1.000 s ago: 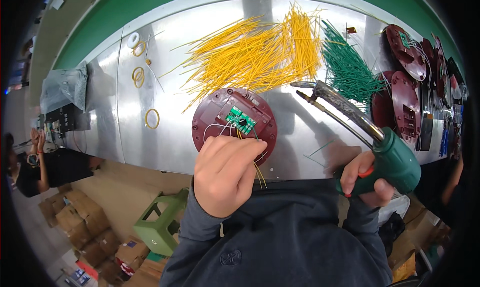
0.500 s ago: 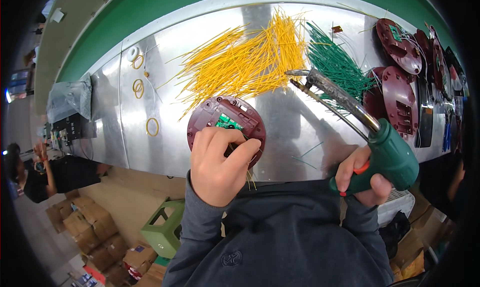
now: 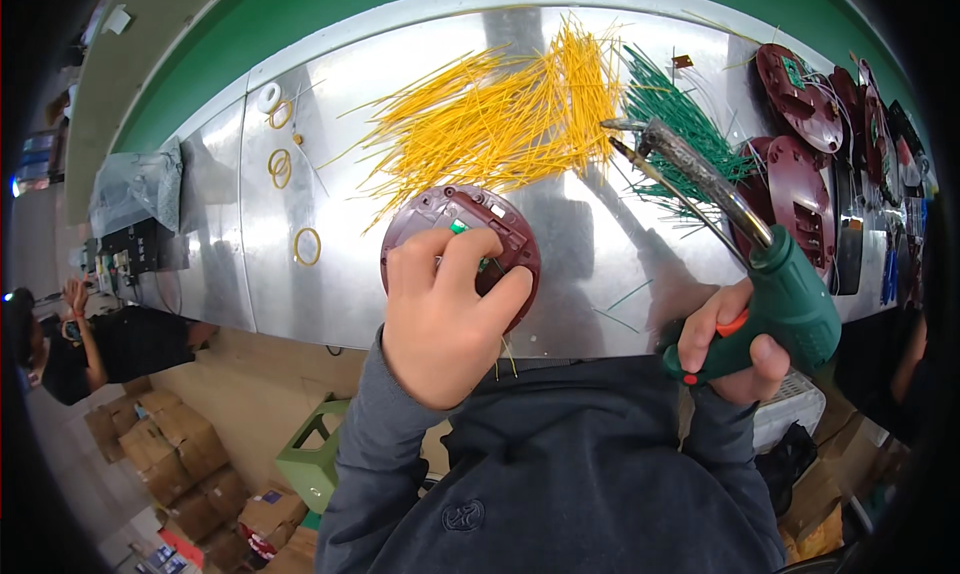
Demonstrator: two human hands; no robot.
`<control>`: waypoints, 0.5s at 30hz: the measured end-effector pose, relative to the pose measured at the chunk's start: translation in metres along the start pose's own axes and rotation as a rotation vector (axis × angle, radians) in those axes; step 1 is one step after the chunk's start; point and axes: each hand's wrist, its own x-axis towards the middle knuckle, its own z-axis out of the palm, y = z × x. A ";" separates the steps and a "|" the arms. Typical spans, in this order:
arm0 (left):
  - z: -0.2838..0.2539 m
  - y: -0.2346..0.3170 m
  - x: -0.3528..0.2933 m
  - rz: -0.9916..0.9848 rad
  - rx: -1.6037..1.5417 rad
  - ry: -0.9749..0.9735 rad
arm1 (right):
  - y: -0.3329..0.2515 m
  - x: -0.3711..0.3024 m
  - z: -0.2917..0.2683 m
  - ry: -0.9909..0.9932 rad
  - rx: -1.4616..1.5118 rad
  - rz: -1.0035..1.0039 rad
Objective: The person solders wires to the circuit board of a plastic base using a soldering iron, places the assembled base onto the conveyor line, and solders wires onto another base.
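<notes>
In front of me a round maroon plastic housing lies on the metal bench, with a small green circuit board inside it. My left hand covers its lower half, fingers bent and pressed into the housing; the fingertips are partly hidden. A few thin yellow wires stick out below that hand. My right hand is wrapped around the handle of a green soldering gun. Its metal tip points up and left, apart from the housing, above the bench by the wire piles.
Loose yellow wires and green wires lie beyond the housing. More maroon housings crowd the right end. Yellow rings and a plastic bag are leftward. A green stool stands below; another person is at far left.
My left hand's fingers have shifted inside the housing, with index finger and thumb further apart. The soldering gun has moved slightly right. The view has shifted a little.
</notes>
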 end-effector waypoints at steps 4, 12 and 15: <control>0.006 0.003 0.001 0.036 0.022 0.067 | 0.002 -0.001 -0.004 -0.032 0.009 -0.016; 0.026 0.007 -0.009 -0.211 -0.101 0.365 | -0.010 -0.022 -0.005 -0.020 -0.300 0.051; 0.023 0.011 -0.005 -0.275 -0.104 0.372 | -0.015 -0.026 -0.005 -0.038 -0.395 0.166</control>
